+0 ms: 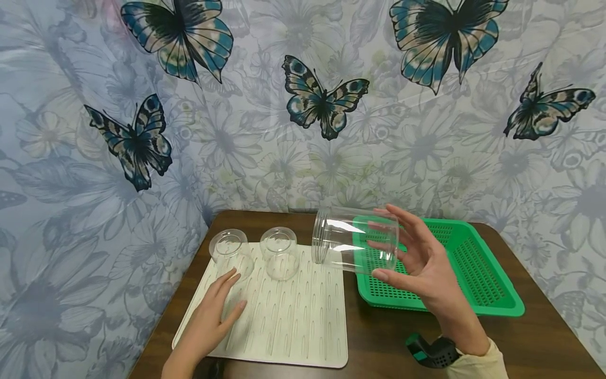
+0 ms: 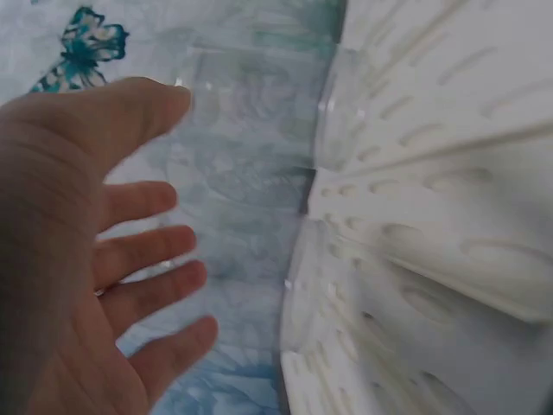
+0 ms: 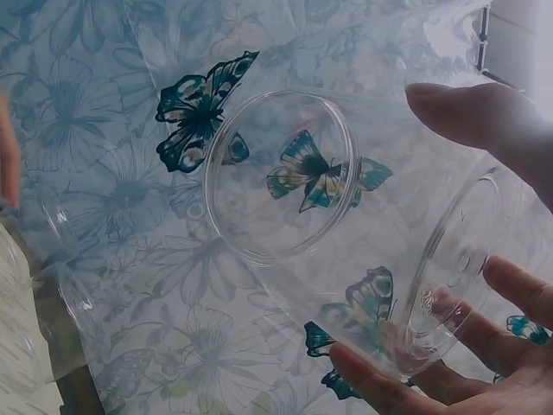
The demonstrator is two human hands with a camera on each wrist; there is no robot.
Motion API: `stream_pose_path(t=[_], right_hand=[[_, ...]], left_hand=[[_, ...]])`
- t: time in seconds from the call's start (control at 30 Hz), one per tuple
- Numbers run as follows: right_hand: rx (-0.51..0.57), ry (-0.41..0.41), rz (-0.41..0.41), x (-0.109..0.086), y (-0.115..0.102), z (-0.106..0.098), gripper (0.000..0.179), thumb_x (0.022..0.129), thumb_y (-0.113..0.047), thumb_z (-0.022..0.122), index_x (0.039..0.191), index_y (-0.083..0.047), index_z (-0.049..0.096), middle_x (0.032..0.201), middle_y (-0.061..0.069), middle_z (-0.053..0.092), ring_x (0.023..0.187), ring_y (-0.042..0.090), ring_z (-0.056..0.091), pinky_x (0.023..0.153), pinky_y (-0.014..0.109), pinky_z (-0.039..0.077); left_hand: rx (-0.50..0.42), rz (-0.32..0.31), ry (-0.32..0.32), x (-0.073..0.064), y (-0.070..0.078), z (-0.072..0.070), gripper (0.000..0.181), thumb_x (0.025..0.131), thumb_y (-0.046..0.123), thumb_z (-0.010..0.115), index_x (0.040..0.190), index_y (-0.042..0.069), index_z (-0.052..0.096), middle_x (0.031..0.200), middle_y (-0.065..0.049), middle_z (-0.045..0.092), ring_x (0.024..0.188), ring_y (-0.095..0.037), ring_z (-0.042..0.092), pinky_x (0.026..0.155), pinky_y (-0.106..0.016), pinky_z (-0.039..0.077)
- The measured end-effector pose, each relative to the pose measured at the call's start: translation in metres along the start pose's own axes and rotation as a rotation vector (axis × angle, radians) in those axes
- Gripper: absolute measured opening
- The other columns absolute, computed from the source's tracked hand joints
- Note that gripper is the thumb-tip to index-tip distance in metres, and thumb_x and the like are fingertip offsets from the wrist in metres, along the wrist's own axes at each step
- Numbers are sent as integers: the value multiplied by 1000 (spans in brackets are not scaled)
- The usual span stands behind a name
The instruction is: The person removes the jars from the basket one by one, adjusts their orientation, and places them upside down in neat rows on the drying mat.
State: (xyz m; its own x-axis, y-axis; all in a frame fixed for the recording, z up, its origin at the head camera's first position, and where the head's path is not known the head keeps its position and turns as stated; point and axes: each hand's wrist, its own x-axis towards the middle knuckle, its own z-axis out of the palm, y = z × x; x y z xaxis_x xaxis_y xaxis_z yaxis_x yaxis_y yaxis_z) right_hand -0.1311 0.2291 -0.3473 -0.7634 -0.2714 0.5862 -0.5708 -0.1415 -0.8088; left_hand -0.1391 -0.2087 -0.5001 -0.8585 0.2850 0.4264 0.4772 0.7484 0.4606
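Note:
My right hand (image 1: 433, 266) holds a clear jar (image 1: 343, 239) by its base end, thumb below and fingers spread behind it. The jar lies sideways in the air, its threaded mouth toward the left, in front of the green basket. In the right wrist view, the round mouth of the jar (image 3: 281, 177) faces the camera. My left hand (image 1: 203, 321) hovers over the cream ridged mat (image 1: 293, 337), fingers extended. Its fingertips are close to a clear jar (image 1: 230, 252) standing bottom up; whether they touch is hard to tell. A second inverted jar (image 1: 279, 252) stands to the right.
A green perforated basket (image 1: 497, 297) stands on the right of the brown table (image 1: 379, 342). Behind the table hangs a butterfly-patterned cloth (image 1: 265, 173). A black and green band (image 1: 433, 351) is on my right wrist.

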Motion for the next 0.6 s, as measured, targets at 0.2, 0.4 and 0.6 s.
stream_pose_path(t=[0.2, 0.4, 0.6], right_hand=[[-29, 24, 35, -2, 1, -1, 102, 82, 33, 72, 169, 4, 28, 169, 28, 36, 149, 38, 48, 111, 48, 54], [-64, 54, 101, -2, -1, 0, 103, 82, 31, 74, 171, -3, 31, 170, 22, 37, 151, 37, 46, 113, 49, 53], [-98, 67, 148, -1, -1, 1, 104, 84, 29, 76, 171, -6, 32, 171, 18, 38, 152, 33, 45, 115, 45, 52]], left_hand=[[53, -78, -80, -21, -15, 11, 67, 101, 24, 82, 155, -5, 54, 166, -28, 42, 149, -53, 42, 110, -73, 45], [136, -170, -134, -32, -27, 14, 68, 99, 26, 84, 150, -11, 57, 161, -40, 41, 144, -66, 40, 112, -82, 35], [115, -269, -267, -36, -34, 15, 72, 103, 34, 78, 154, -11, 53, 165, -44, 31, 146, -72, 32, 111, -88, 28]])
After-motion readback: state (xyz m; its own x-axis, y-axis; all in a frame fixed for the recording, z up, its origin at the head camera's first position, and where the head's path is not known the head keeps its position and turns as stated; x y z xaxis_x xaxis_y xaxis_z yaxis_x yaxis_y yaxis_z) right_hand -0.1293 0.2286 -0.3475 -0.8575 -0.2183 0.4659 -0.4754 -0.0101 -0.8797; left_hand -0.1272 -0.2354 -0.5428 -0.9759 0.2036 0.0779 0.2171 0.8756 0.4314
